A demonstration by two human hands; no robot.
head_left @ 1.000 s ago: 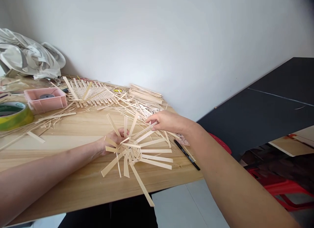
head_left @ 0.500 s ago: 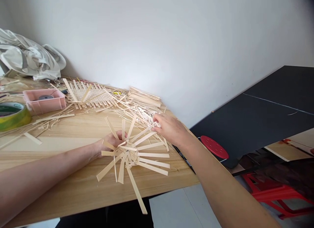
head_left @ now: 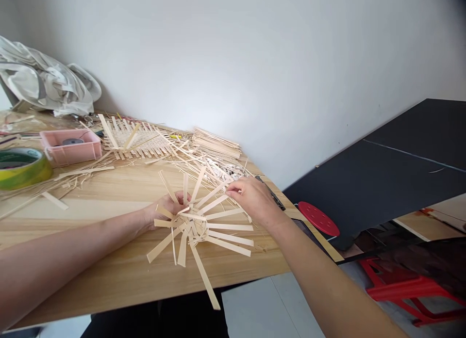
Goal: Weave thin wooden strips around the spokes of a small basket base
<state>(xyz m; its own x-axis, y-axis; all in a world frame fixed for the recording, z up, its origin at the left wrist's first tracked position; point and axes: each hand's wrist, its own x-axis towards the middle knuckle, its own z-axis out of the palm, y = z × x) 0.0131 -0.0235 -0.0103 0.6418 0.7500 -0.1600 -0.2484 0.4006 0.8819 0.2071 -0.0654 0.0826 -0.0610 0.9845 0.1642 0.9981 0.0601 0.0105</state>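
A round woven piece of pale bamboo strips (head_left: 196,226) is held over the near part of the table, its flat strips fanning out on all sides. My left hand (head_left: 168,208) grips its far left edge, and some strips partly cover the fingers. On the far right side of the weave, my right hand (head_left: 251,196) has thumb and fingers pinched at the outer end of a bamboo strip (head_left: 214,192). Whether a thinner strand also lies in that pinch is too small to tell.
Along the wall lie a flat woven mat (head_left: 141,140), a stack of strips (head_left: 214,145) and loose scraps. To the left are a pink box (head_left: 76,151) and a tape roll (head_left: 25,168). Right of the table stand a red round stool (head_left: 318,218) and a red plastic stool (head_left: 411,289).
My right hand has moved slightly right and down, off the scrap pile and closer to the strip ends. The view has shifted a little; my left hand keeps its grip on the weave.
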